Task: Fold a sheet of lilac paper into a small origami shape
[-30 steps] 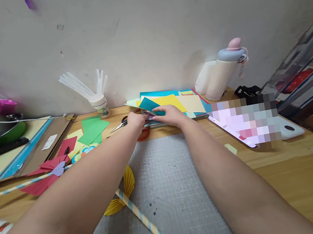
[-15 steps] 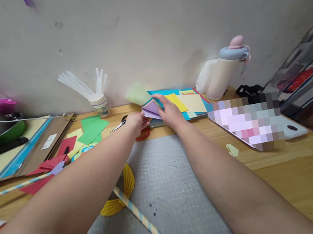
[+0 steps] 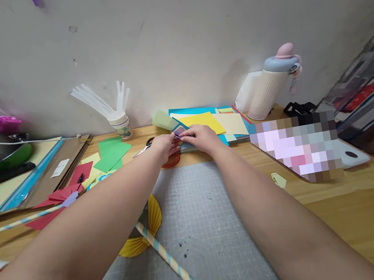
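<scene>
the striped stick (image 3: 176, 267) looks made up, yellow pleated paper (image 3: 155, 213) at one end, while purple paper (image 3: 179, 130) sits loose, pinched between left hand (image 3: 165, 147) and right hand (image 3: 204, 138) fingers.

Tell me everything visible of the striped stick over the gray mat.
The striped stick is slim and straight, spiralled in cream and light blue, apparently rolled paper. It slants across the gray mat, one end out of frame, the other running past yellow pleated pieces to the left forearm's edge. No one is gripping it.
</scene>
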`<state>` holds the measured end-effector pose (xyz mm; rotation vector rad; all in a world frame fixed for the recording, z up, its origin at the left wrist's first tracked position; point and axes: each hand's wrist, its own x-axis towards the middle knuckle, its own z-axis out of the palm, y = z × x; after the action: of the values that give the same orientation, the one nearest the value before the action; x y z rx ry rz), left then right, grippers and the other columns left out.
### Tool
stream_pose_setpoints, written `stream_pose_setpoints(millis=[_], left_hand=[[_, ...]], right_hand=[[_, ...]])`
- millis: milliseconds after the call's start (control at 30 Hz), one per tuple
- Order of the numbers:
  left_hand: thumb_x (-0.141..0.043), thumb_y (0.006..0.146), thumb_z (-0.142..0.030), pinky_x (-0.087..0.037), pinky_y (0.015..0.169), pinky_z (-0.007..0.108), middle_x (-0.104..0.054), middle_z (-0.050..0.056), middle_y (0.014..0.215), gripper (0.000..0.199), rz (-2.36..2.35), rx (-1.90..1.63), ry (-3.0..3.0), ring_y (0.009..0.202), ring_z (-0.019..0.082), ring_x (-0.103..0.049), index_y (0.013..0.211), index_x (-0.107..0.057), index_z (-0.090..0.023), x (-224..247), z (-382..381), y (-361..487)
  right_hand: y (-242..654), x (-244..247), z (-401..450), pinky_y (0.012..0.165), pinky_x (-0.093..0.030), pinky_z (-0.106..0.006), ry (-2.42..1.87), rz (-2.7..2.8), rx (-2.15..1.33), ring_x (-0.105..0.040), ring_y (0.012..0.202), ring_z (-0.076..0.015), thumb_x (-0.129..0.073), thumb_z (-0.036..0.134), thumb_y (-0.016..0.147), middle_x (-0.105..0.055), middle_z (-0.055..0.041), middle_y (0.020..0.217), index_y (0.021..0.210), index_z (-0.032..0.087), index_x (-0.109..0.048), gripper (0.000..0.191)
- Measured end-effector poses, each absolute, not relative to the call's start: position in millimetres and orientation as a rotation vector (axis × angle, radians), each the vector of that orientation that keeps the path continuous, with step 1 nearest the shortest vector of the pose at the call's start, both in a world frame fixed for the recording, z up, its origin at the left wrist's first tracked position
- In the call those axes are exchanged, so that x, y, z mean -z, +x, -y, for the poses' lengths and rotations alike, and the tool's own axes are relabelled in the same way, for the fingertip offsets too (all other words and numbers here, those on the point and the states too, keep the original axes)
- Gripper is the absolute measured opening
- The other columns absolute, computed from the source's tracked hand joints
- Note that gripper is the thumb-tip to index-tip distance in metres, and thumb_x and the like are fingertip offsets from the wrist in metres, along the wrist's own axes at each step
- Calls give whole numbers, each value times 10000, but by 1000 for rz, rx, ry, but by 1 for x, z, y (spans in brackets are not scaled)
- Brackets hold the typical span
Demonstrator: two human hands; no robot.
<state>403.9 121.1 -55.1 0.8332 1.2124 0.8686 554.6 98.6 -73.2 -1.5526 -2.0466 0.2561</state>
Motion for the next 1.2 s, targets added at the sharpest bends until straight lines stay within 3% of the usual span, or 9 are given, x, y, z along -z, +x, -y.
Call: stream_pose_setpoints(millis=[1200], left_hand=[[-586,910,-355,-536,867,435,-588,94,1222,357,-1437,-881,931,1036,219,-609,1212,-557,-167,57,-132,413]], right_hand=[[548,73,-94,840,-532,-408,-1664,1938,-114,-624,974,-200,-560,353,950,-625,-79,1155,1128,177,-614,256]])
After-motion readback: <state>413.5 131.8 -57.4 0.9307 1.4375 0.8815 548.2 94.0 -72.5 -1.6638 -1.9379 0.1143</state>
